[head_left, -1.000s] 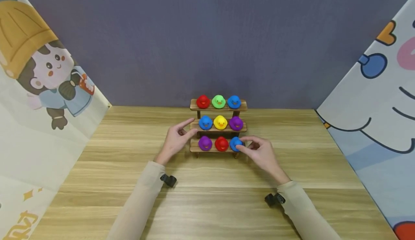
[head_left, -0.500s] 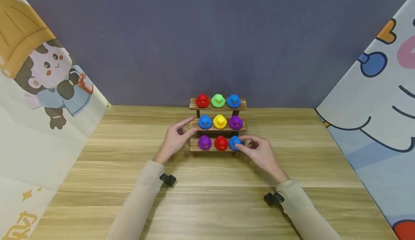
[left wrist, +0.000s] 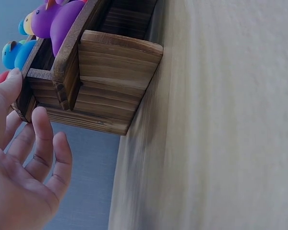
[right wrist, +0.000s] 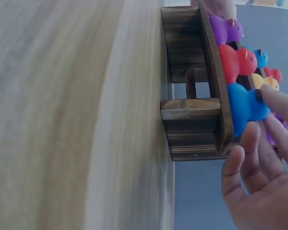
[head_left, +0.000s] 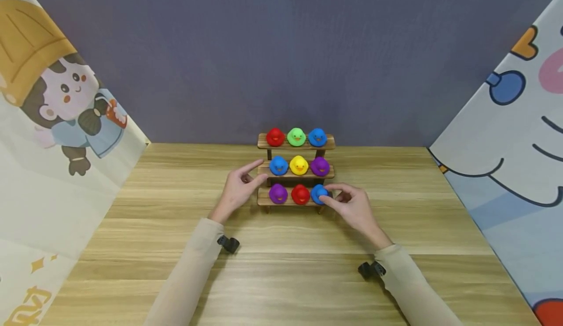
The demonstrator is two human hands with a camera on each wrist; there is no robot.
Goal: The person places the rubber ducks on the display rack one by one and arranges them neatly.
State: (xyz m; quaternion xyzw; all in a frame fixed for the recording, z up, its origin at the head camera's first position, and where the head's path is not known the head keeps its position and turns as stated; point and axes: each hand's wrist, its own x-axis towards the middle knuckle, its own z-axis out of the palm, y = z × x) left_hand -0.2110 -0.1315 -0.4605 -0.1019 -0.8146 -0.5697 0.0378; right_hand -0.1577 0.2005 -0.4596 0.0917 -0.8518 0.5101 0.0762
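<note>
A three-tier wooden display stand (head_left: 287, 199) holds rubber ducks in rows of three. My right hand (head_left: 354, 208) pinches the blue rubber duck (right wrist: 242, 108) at the right end of the bottom shelf, thumb at its head and fingers at its side. The duck sits on the shelf beside a red duck (head_left: 301, 194), with a purple duck (head_left: 278, 194) at the left end. My left hand (head_left: 236, 189) holds the left end of the middle shelf between thumb and fingers, next to another blue duck (head_left: 278, 165). Its lower fingers curl loosely below in the left wrist view.
A yellow duck (head_left: 299, 165) and a purple duck (head_left: 320, 166) share the middle shelf. Red (head_left: 275, 137), green (head_left: 296, 137) and blue (head_left: 317, 137) ducks line the top. The stand is on a wood-grain table (head_left: 290, 277), before a grey-blue wall (head_left: 281, 57).
</note>
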